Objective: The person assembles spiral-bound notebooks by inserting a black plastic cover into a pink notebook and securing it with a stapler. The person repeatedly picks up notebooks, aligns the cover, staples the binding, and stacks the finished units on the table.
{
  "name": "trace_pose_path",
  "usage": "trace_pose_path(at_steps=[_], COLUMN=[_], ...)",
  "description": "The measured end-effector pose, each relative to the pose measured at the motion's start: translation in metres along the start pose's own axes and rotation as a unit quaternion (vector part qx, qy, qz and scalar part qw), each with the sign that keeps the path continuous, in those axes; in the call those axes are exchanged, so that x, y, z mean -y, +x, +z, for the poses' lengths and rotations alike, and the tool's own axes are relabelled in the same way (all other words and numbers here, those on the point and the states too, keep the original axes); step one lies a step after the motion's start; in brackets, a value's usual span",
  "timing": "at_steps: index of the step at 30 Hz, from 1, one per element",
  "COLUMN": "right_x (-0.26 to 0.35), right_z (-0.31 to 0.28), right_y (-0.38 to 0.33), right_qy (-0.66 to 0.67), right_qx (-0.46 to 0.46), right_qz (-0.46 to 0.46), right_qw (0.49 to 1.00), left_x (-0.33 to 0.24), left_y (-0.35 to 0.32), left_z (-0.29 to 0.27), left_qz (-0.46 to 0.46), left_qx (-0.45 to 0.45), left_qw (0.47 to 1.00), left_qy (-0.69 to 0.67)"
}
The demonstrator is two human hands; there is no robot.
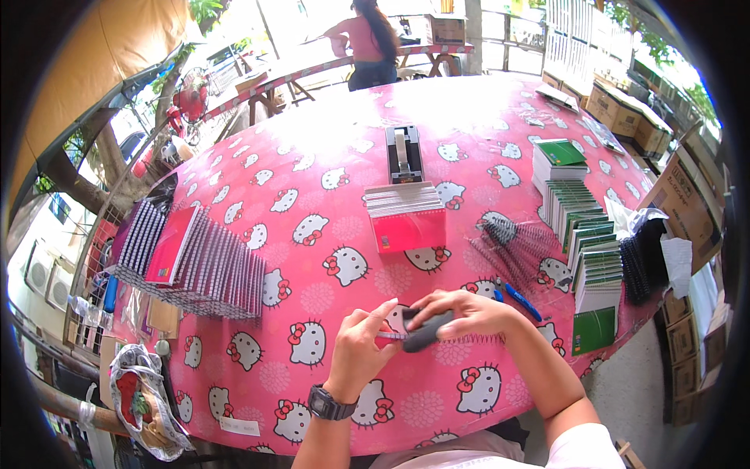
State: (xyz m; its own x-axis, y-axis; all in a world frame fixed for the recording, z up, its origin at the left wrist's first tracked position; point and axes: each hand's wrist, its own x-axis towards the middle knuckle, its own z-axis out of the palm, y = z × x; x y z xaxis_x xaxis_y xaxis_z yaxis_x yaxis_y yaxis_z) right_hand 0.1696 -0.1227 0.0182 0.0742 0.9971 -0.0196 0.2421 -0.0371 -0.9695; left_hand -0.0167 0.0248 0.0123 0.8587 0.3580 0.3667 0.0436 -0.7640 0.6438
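Near the front middle of the table my left hand (361, 344), with a black watch at the wrist, pinches a small pinkish piece (391, 335), perhaps a notebook's edge. My right hand (469, 314) is closed on a dark grey, rounded object (426, 333); its kind cannot be made out. The two hands nearly meet there. A thin wire spiral coil (483, 339) sticks out to the right beneath my right hand. Just beyond it lie a blue pen-like tool (522, 302) and a shorter blue tool (498, 291).
Spiral-bound notebooks (211, 270) are stacked at left. Pink notebooks (408, 227) stand mid-table before a black tape-dispenser-like device (403, 152). Loose coils (519, 242) and green notebooks (582, 227) are at right. Cardboard boxes (625, 113) line the right; a person (373, 47) is beyond.
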Motion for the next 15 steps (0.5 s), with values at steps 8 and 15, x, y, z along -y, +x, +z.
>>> trace_pose_path(at_steps=[8,15], right_x=[-0.005,-0.007], right_z=[0.002,0.005], right_y=[-0.004,-0.001], right_qy=[-0.007,0.103], right_qx=[-0.011,-0.029], right_qz=[-0.02,-0.075], right_qw=[1.0,0.991], left_x=[0.032,0.035], left_y=[0.005,0.001], left_z=[-0.025,-0.013], left_qz=[-0.073,-0.115], left_qx=[0.009,-0.008], left_qw=[0.995,0.977], left_qy=[-0.075,-0.181])
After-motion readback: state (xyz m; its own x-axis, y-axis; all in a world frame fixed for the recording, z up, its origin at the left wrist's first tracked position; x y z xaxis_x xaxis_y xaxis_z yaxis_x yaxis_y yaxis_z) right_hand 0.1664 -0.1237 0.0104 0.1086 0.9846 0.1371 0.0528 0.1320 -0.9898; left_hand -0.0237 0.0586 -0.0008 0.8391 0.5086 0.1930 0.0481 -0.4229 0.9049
